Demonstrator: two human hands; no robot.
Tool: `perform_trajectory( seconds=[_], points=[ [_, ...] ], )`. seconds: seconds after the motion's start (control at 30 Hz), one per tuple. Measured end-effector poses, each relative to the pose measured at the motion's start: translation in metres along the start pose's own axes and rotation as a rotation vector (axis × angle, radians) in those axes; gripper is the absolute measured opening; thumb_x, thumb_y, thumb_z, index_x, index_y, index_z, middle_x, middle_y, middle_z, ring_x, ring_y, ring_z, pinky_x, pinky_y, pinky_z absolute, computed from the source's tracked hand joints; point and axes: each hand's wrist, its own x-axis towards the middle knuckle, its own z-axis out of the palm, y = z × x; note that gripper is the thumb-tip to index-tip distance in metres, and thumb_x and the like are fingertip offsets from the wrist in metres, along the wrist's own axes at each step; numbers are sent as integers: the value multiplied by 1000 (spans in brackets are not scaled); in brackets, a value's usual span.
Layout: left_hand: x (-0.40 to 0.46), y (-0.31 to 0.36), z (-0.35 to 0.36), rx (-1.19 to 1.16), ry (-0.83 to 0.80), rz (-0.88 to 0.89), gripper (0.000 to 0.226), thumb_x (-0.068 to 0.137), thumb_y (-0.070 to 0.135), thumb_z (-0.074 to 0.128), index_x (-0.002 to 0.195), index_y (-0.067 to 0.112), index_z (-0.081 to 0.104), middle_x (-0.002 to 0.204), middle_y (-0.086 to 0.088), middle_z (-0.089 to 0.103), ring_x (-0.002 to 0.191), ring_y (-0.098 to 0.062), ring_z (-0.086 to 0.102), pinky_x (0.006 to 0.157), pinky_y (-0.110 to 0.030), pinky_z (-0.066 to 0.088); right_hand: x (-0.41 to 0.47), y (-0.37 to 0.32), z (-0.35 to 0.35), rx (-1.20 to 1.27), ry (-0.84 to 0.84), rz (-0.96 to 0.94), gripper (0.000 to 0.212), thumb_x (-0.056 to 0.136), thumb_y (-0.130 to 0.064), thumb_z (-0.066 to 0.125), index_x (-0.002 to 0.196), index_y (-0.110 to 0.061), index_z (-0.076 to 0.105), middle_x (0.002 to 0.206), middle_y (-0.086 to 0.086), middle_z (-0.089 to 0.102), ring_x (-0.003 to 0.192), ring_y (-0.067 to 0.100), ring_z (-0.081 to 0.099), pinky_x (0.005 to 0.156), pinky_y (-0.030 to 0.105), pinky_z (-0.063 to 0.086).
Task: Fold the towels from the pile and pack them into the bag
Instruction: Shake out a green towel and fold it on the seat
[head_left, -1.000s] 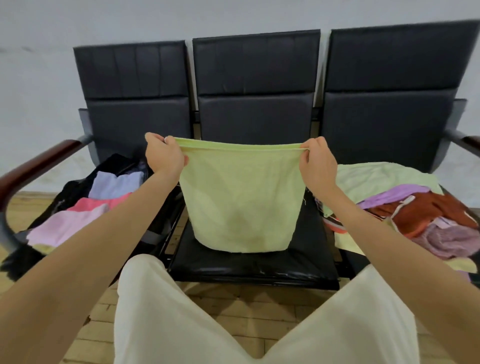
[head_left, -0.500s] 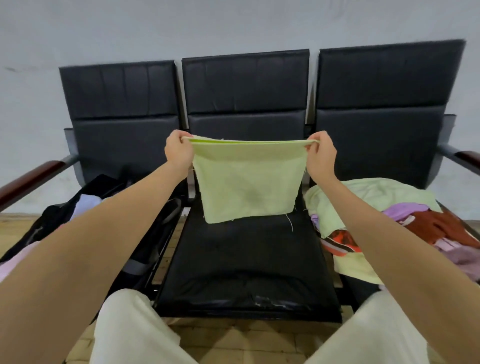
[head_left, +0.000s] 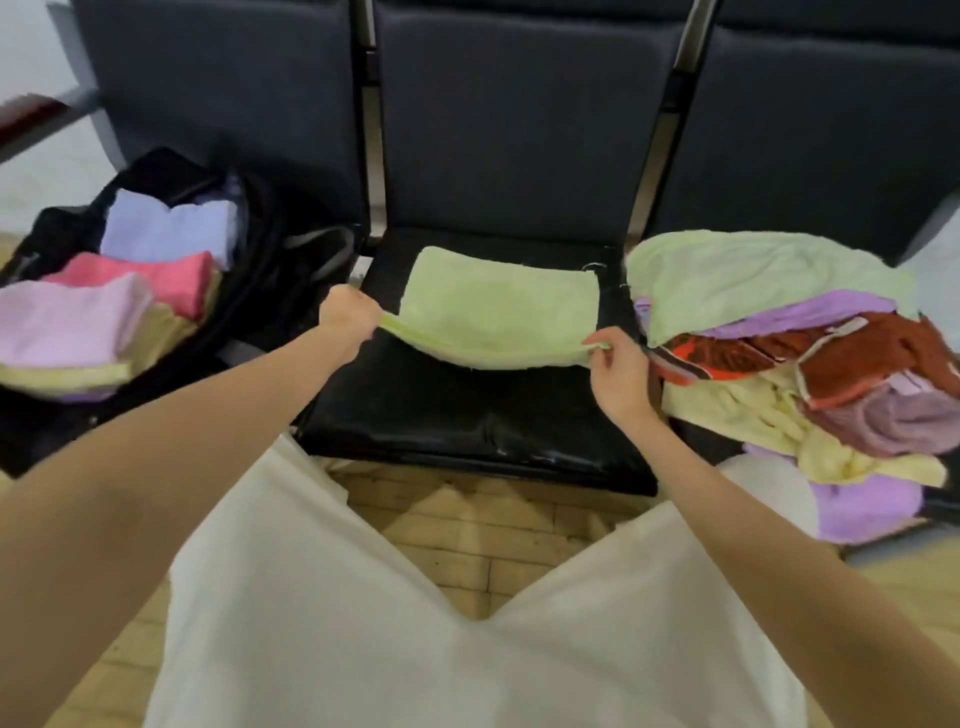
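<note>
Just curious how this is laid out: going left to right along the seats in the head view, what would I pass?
Black bag holding folded towels → left hand → light green towel on the middle seat → right hand → pile of unfolded towels.

Waiting-area setting: a row of linked black padded seats (head_left: 470, 415) with metal frame posts and a wooden-topped armrest (head_left: 26, 111) at its left end, backed by a plain pale wall (head_left: 31, 47), standing on a yellowish brick-patterned floor (head_left: 467, 535).
</note>
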Motion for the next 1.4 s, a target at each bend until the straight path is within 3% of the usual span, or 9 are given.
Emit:
perform_trajectory(
  seconds=[0.17, 0.27, 0.47, 0.7, 0.87, 1.0, 1.13, 1.27, 1.4],
  points=[
    [-28, -45, -17, 653, -234, 206, 22, 84, 7, 56, 63, 0, 57, 64, -15, 63, 60, -29, 61, 64, -35, 53, -38, 8, 9, -81, -309, 130, 19, 88, -1, 55, 96, -11, 69, 95, 1, 64, 76, 8, 56, 76, 19, 43],
    [-35, -55, -29, 920, -310, 298, 16, 86, 2, 50, 71, 2, 53, 73, -14, 56, 67, -29, 55, 64, -36, 47, -58, 5, 5, -95, -342, 104, 14, 87, -3, 59, 96, -12, 67, 79, -9, 58, 68, 1, 51, 69, 15, 39],
    [-64, -59, -21, 1376, -406, 470, 19, 90, 3, 45, 106, 2, 57, 109, -14, 49, 99, -32, 52, 73, -37, 41, -80, 5, 6, -42, -340, 109, 12, 86, -4, 65, 95, -11, 68, 84, 2, 62, 69, 5, 54, 72, 19, 42],
    [-102, -53, 50, 614, -671, 735, 37, 88, 29, 65, 122, 15, 56, 121, -3, 54, 110, -18, 52, 94, -31, 43, -73, 7, -1, -58, -336, 30, 12, 82, -6, 71, 89, -16, 72, 77, -17, 56, 74, 13, 54, 74, 23, 46],
    [-122, -43, 111, 376, -692, 708, 36, 85, 28, 71, 116, 12, 61, 107, -1, 63, 90, -11, 56, 73, -18, 38, -65, 13, -1, 60, -310, 130, 11, 81, -6, 70, 91, -12, 70, 77, -6, 62, 71, 11, 57, 68, 19, 48],
    [-126, -38, 135, 244, -644, 674, 21, 91, 23, 62, 108, 12, 63, 73, 12, 54, 61, -4, 48, 56, -17, 33, -54, 25, 4, 109, -325, 177, 6, 86, -16, 68, 90, -11, 70, 82, 0, 68, 78, 15, 63, 72, 24, 50],
    [-117, -34, 140, 193, -655, 675, 13, 95, 24, 56, 94, 11, 58, 60, 12, 43, 52, -5, 40, 53, -23, 30, -17, 45, 24, -87, -267, 212, 19, 94, -20, 55, 91, -5, 67, 88, 11, 68, 82, 22, 62, 67, 23, 39],
    [-107, -27, 144, 138, -708, 556, 25, 94, 24, 55, 73, 15, 44, 61, 7, 39, 55, -11, 34, 55, -26, 29, 47, 64, 53, -427, -168, 192, 31, 91, -21, 53, 115, -2, 58, 111, 19, 61, 107, 35, 55, 91, 39, 42],
    [-105, -26, 142, 9, -853, 353, 25, 93, 16, 52, 70, 7, 45, 60, 1, 36, 56, -13, 36, 56, -26, 31, 96, 61, 73, -691, -52, 260, 42, 94, -34, 50, 121, -1, 50, 127, 19, 49, 120, 36, 44, 98, 43, 35]
  ],
)
